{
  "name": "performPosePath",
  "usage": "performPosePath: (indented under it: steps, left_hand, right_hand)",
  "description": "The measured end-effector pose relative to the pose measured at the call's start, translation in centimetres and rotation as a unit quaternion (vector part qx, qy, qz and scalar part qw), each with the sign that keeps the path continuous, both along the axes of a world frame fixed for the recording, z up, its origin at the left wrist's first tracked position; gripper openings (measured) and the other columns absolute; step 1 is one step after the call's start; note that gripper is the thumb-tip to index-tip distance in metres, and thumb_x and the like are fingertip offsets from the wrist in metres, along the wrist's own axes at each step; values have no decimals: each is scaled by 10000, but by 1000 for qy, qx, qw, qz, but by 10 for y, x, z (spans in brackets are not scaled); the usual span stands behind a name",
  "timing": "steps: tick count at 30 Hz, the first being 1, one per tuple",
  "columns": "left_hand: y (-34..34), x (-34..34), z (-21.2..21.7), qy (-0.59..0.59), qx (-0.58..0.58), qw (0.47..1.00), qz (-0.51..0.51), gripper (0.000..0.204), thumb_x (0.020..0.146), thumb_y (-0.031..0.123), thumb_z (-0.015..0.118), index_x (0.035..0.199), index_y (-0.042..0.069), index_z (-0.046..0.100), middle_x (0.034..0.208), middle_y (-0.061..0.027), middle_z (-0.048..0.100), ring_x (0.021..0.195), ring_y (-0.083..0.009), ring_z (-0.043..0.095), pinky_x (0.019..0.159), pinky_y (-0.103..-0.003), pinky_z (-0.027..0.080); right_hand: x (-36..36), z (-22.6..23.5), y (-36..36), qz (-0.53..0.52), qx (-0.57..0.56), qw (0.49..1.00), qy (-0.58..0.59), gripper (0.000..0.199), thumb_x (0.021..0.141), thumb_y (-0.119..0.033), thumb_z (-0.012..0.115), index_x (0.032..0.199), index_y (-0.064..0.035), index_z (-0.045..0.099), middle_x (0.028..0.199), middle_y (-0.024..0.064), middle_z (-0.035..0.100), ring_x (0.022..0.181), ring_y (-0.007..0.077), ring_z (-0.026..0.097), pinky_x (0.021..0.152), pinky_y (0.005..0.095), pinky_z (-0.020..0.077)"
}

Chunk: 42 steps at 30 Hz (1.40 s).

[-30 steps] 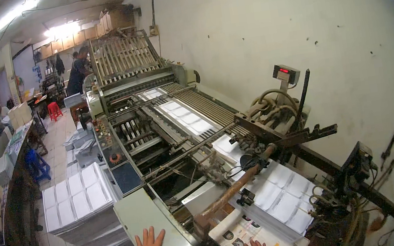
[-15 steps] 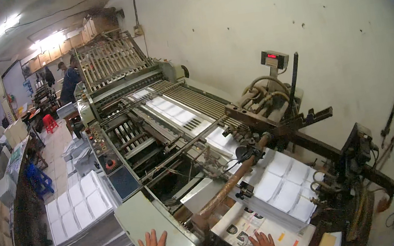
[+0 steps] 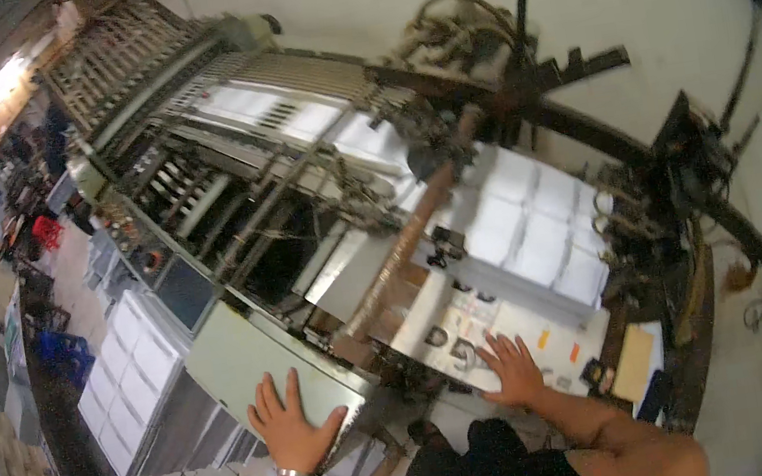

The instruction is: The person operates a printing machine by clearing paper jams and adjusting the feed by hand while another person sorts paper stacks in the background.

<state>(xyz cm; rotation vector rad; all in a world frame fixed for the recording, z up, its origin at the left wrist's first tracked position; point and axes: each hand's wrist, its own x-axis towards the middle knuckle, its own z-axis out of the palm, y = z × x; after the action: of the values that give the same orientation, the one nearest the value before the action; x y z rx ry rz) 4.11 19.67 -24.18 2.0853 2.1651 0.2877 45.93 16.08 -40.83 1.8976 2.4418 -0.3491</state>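
My left hand (image 3: 291, 424) lies spread on the pale green cover (image 3: 248, 369) at the near end of a long paper-feeding machine (image 3: 204, 224). It holds nothing, and a silver bracelet is round its wrist. My right hand (image 3: 515, 370) is spread over the near edge of a printed board (image 3: 486, 325) with dark and orange marks, its fingers apart and nothing in them. Just behind that board stands a stack of white printed sheets (image 3: 524, 218) under the machine's feeder end. A rusty round bar (image 3: 407, 249) crosses between the cover and the stack.
A tall stack of printed sheets (image 3: 133, 380) stands on the tiled floor, left of the machine. Dark metal arms (image 3: 595, 130) and hoses reach over the right side. A red stool (image 3: 47, 232) and a blue stool (image 3: 61, 351) stand farther left. A yellowish pad (image 3: 634, 363) lies at right.
The view has tilted down and swung, so my forearms and legs now show and the machine sits higher and farther left. Both hands remain spread at the same places.
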Motion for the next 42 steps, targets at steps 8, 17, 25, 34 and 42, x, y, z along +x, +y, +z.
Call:
performPosePath:
  steps: [8,17,25,34,42]
  left_hand:
    - [-1,2,-12,70,-17,994,-85,1076,807,778,661,1648,176,361,1731,-239,187,1602,-458,126,1264,-644,49]
    - [-4,-19,-28,81,-15,989,-119,1196,805,917,508,1650,91,324,1720,-239,221,1604,-435,147,1264,-640,47]
    - [-5,-26,-29,49,-17,988,-148,1225,805,896,524,1661,56,279,1733,-228,202,1614,-403,150,1279,-587,38]
    - [0,-73,-38,0,-23,979,-202,1149,892,820,524,1663,16,238,1746,-177,202,1628,-343,111,1300,-487,69]
    - [6,-36,-33,-113,-71,969,-206,893,992,325,627,1688,55,137,1770,-134,122,1635,-280,69,1306,-409,52]
  right_hand:
    - [2,7,1,-5,3,999,34,1067,823,-595,761,1669,-173,267,1723,180,233,1566,390,269,1273,623,168]
    - [5,1,-5,13,50,993,106,1041,820,-585,774,1657,-176,308,1685,209,292,1549,421,286,1261,634,179]
    - [13,-13,-13,17,57,986,158,930,854,-521,765,1625,-177,374,1664,196,339,1556,399,277,1278,609,161]
    - [23,-22,-21,29,117,977,174,870,842,-467,793,1573,-140,452,1618,184,412,1521,378,338,1264,590,206]
    - [23,-34,-25,42,148,973,172,797,879,-452,782,1547,-131,486,1597,173,458,1519,351,368,1271,581,204]
